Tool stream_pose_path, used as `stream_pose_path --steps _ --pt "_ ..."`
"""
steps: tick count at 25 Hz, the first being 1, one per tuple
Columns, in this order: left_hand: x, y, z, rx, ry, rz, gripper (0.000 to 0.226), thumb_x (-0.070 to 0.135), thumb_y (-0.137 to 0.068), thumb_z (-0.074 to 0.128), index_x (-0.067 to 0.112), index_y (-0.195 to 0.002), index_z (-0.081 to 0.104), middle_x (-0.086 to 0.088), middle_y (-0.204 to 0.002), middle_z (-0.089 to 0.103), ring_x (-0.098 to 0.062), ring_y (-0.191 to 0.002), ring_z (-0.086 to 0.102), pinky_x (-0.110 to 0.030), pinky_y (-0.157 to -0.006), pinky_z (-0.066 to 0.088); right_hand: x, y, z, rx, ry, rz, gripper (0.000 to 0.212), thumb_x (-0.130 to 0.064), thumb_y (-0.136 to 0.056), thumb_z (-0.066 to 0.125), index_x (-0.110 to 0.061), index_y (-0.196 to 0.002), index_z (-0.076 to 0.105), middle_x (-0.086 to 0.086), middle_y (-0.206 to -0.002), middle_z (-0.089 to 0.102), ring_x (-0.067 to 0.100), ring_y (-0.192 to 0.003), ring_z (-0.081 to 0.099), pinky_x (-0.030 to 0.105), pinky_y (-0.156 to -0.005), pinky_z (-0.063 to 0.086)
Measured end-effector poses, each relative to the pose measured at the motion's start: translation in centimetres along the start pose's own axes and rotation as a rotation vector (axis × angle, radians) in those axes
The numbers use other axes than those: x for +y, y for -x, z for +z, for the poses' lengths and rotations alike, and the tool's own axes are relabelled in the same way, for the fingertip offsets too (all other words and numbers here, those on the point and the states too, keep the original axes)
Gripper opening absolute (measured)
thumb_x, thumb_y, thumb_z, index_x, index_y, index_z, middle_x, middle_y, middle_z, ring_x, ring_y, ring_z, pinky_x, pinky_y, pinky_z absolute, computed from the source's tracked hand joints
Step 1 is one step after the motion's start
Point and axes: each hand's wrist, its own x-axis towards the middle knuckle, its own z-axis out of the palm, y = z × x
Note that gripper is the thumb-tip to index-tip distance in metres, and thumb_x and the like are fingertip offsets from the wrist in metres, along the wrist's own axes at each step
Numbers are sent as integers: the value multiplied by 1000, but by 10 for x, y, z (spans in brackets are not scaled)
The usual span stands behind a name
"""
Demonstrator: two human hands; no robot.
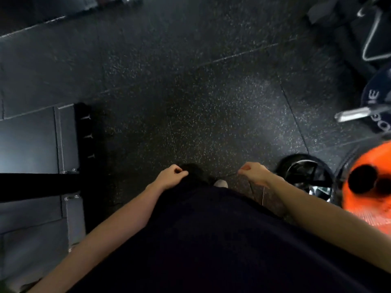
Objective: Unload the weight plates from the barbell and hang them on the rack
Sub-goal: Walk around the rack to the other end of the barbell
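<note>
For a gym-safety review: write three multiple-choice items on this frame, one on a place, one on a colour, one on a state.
1. Where is the orange plate?
A. at the right edge
B. at the left edge
C. top centre

2. What colour is the floor?
A. bright white
B. dark with pale specks
C. red

3. What are the hands doing?
A. lifting a plate
B. gripping the barbell sleeve
C. curled at the dark shirt hem

Key: A, it sits beside the right hand; B, speckled dark tiles; C, the left hand and right hand touch no plate.

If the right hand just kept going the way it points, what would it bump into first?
Probably nothing but the speckled rubber floor. The right hand points ahead over open floor; the black plate lies beside it. Depth is unclear.
</note>
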Motion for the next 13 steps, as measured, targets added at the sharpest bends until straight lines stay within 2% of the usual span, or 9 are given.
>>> stream_pose_path --steps 6,9,13 --pt "60 -84 -57 -37 105 -112 45 49 -95 50 19 -127 56 -6 -135 56 -24 -123 52 -30 -98 38 -53 -87 -71 -173 227 -29 38 -36 -94 55 -10 -121 59 10 -125 60 25 -113 57 34 -94 44" --pt "101 -138 -115 -43 159 -114 43 47 -96 50 17 -126 57 -6 -133 56 -23 -122 52 -30 -99 39 -100 -146 -127 -241 329 -52 36 -33 -93 56 -8 -118 60 12 -126 60 27 -114 56 32 -94 43" --pt "152 -195 -213 -49 8 -60 35 41 -95 53 18 -120 60 -5 -127 60 -21 -114 56 -34 -98 45 -189 -221 -231 -130 283 -81 29 -36 -90 59 -9 -97 67 12 -105 66 30 -103 62 33 -79 48"
